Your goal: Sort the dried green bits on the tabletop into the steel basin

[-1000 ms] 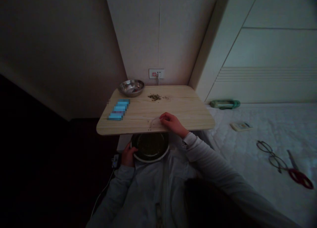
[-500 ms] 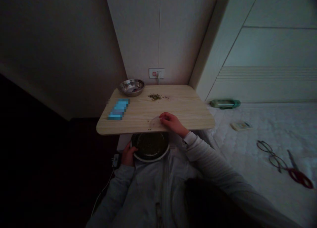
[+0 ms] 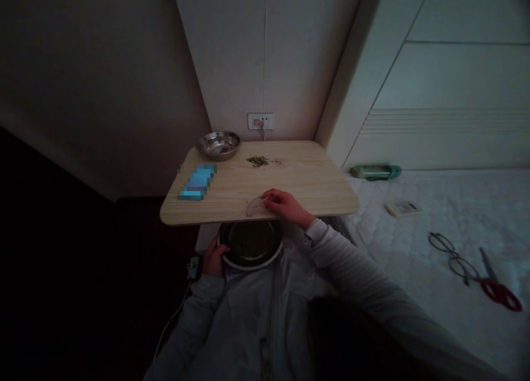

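Note:
My right hand (image 3: 285, 207) pinches a thin, clear, rounded piece of plastic (image 3: 255, 206) at the near edge of the small wooden table (image 3: 306, 176). The plastic's lower edge is against the tabletop, with a few tiny dark bits around it. Below that edge, my left hand (image 3: 214, 258) grips the left rim of a round, dark-bottomed dish (image 3: 250, 243) with a pale rim. Its far side is hidden under the table, and what lies in it is too dark to make out. Farther back on the tabletop lies a little heap of green-brown bits (image 3: 257, 161).
A metal bowl (image 3: 218, 146) stands at the table's back left, with a lit phone (image 3: 197, 182) in front of it. On the white bed to the right lie a green bottle (image 3: 376, 172), a pale flat box (image 3: 402, 207), eyeglasses (image 3: 453, 258) and red-handled scissors (image 3: 500, 294).
My right hand has slid slightly left along the near edge with the plastic piece. My left hand and the dish keep their place.

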The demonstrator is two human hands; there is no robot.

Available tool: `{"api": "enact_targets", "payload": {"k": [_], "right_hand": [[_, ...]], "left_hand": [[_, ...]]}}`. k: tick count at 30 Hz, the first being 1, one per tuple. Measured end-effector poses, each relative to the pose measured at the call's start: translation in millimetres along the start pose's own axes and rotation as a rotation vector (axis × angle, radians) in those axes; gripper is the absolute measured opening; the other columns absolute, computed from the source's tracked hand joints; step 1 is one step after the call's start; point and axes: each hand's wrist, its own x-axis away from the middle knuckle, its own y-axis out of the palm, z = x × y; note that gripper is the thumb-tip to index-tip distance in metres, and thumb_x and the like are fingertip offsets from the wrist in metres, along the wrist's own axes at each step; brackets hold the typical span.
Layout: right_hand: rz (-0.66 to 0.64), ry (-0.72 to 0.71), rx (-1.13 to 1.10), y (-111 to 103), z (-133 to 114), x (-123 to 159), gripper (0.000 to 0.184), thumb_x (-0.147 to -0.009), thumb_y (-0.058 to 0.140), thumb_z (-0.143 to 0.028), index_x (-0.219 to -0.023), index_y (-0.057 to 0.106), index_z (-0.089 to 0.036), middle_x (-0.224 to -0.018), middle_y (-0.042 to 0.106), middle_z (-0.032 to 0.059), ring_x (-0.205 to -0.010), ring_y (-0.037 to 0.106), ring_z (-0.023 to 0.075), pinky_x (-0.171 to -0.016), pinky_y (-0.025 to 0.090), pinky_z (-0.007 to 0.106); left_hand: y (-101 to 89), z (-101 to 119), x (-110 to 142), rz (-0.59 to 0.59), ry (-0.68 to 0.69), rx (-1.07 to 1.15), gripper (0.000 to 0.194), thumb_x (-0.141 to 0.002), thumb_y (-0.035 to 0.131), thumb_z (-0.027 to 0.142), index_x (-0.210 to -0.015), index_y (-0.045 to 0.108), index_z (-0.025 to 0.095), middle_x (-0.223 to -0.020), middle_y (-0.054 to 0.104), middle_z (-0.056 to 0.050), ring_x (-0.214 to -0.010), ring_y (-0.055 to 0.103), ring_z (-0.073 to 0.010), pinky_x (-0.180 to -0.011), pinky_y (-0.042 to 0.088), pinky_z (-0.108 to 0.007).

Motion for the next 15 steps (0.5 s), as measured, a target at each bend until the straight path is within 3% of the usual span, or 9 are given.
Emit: {"api": "enact_targets", "payload": {"k": [6,15], "right_hand": [[0.041,0.013,-0.018,-0.7,-1.0,0.5,0.022,-0.069,0.047,-0.03,-0.085,0.053,-0.015,-0.061,0.051,-0.0025,-0.055,0.043,0.0075,-0.053,0.034,0.02],[0.011,0.007,-0.054,0.5,2.4,-0.3,0.023,-0.069,0.048,-0.032,-0.086,0.053,-0.016,-0.063,0.052,-0.0022,-0.056,0.044,0.0076,-0.054,0.035,0.02]], "left_hand": [[3.8,8.2,5.8,0.007,0.013,-0.015,0.03,-0.039,0.053,0.013,-0.069,0.06,0.016,-0.058,0.059,0.004,-0.057,0.051,-0.0135,-0.058,0.039,-0.026],[-2.1,-2.8,-2.0,0.004,0.036,-0.007,0.029,-0.042,0.053,0.012,-0.07,0.061,0.016,-0.058,0.059,0.004,-0.056,0.051,-0.0127,-0.056,0.037,-0.025]]}}
